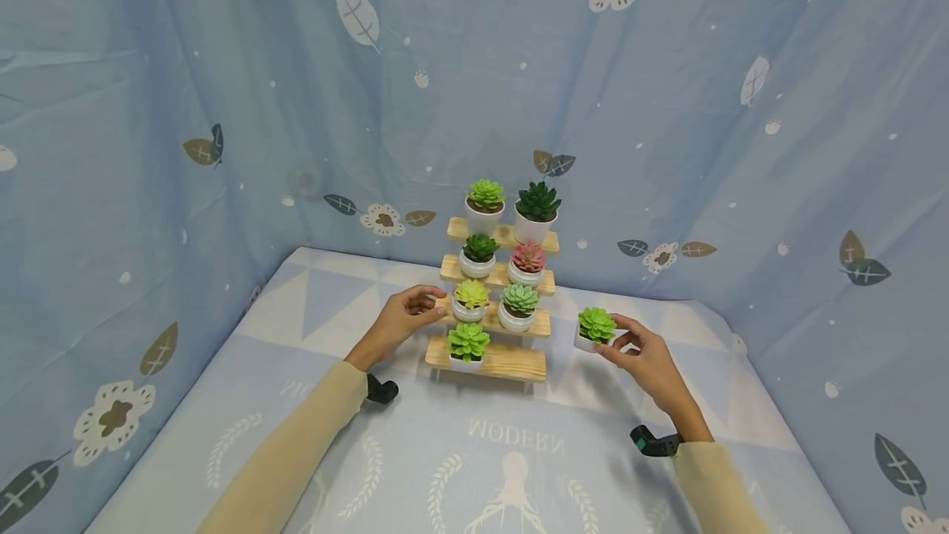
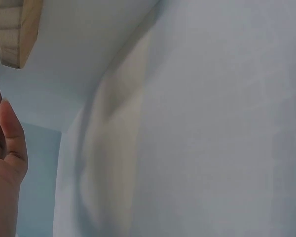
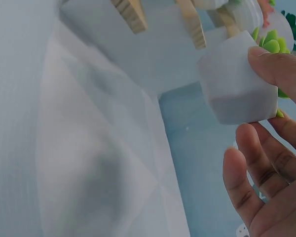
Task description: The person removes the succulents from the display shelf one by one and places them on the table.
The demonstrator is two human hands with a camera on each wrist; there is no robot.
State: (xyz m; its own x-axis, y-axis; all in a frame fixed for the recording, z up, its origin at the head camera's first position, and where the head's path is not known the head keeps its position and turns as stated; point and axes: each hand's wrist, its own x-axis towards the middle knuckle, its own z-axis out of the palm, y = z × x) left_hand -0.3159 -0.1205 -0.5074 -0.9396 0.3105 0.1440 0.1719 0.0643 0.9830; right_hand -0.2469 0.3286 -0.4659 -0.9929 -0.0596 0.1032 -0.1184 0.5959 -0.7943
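We note the right hand [image 1: 643, 355] pinching a plant [image 1: 596, 325] just right of the stand [image 1: 511, 362], droppable should that pinch loosen; whether the left hand [image 1: 403, 318], fingers curved at the stand's left end, grips we cannot tell.

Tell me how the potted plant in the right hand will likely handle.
The potted plant is probably light: the right hand holds it up with only its fingers. Its smooth-looking pot might slip; flat-sided, it would likely slide rather than roll.
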